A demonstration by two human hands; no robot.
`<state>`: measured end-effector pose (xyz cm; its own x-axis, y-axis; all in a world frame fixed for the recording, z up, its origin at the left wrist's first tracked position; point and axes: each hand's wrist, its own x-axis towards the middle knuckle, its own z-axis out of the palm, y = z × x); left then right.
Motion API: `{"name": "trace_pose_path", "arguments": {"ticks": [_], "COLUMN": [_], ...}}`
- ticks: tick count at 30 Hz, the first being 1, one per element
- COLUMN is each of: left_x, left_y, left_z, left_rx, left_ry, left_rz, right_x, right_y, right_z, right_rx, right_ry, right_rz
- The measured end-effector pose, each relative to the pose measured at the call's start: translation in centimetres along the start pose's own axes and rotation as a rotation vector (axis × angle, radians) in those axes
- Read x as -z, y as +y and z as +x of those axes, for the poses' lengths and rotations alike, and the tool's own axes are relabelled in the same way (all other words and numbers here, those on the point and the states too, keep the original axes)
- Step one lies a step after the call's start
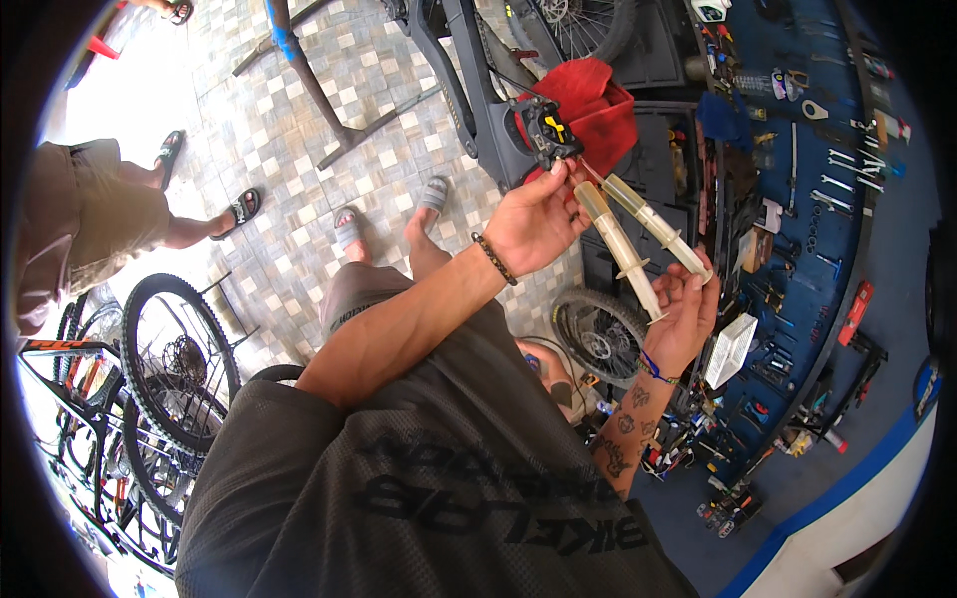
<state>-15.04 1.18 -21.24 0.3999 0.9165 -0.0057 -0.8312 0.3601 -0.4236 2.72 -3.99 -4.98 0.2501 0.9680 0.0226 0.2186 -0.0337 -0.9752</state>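
Observation:
Two clear syringes (615, 237) with pale plungers lie slantwise between my hands, side by side. My right hand (690, 307) is closed around their plunger ends; the exact grip is partly hidden. My left hand (533, 221) is pinched at the front end of the nearer syringe, close to a black bike part (541, 125) with a yellow piece on it. Whether a tip is joined to that part is hidden by my fingers. Behind it a red cloth (605, 115) drapes over the dark bike frame (488, 115).
Tools hang on a blue pegboard (773, 214) at the right, beside a white basket (731, 351). A stand's metal leg (349, 140) rests on the tiled floor. Bikes with black wheels (179, 369) stand at the left, near another person's sandalled feet (239, 211).

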Motion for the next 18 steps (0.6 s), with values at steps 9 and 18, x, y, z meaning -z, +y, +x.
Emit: {"name": "trace_pose_path", "arguments": {"ticks": [9,18], "left_x": [0.1,0.9], "left_y": [-0.7,0.7], "left_z": [-1.3,0.2], "left_rx": [-0.043,0.019], "left_ry": [-0.064,-0.112], "left_rz": [-0.014,0.016], "right_x": [-1.2,0.0], "right_y": [-0.3,0.5], "right_z": [0.1,0.0], "right_rx": [-0.009,0.005], "right_ry": [0.013,0.008], "right_rz": [-0.081,0.015]}}
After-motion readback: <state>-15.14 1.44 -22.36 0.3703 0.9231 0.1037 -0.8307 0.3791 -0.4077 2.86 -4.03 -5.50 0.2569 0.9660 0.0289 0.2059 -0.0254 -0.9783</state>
